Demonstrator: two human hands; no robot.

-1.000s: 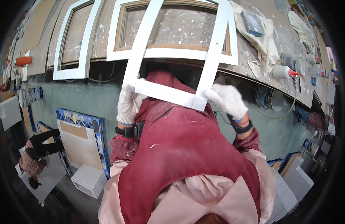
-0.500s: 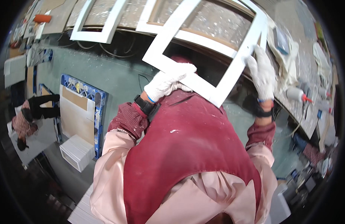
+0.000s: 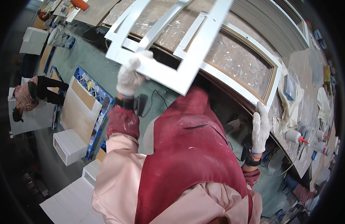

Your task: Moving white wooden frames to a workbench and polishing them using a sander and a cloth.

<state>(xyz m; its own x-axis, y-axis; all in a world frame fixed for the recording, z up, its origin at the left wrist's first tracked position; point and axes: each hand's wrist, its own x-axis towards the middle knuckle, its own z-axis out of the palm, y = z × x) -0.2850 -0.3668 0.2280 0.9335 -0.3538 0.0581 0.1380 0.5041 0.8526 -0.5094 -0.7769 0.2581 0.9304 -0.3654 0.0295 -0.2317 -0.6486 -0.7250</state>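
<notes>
Head view: the gloved left hand (image 3: 130, 76) was clamped on a flat white-painted rectangular frame (image 3: 168, 76), held tilted above the paint-spattered workbench (image 3: 232, 56). The knit-gloved right hand (image 3: 260, 128) hung open-fingered beside the bench edge, holding nothing.

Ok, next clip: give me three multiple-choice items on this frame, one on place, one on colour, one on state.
1. Where is the right hand?
A. on the corner of the white arched frame lying on the paint-spattered workbench
B. on the blue pallet
C. in a pocket

2. What colour are the knitted gloves?
A. black
B. white
C. yellow

3. How is the white rectangular wooden frame?
A. flat on the floor
B. leaning on a wall
C. lifted, in the left hand grip

Answers: 1 A, the glove rests on that frame's corner; 2 B, both gloves show white; 3 C, it is tilted in the air above the bench edge.
</notes>
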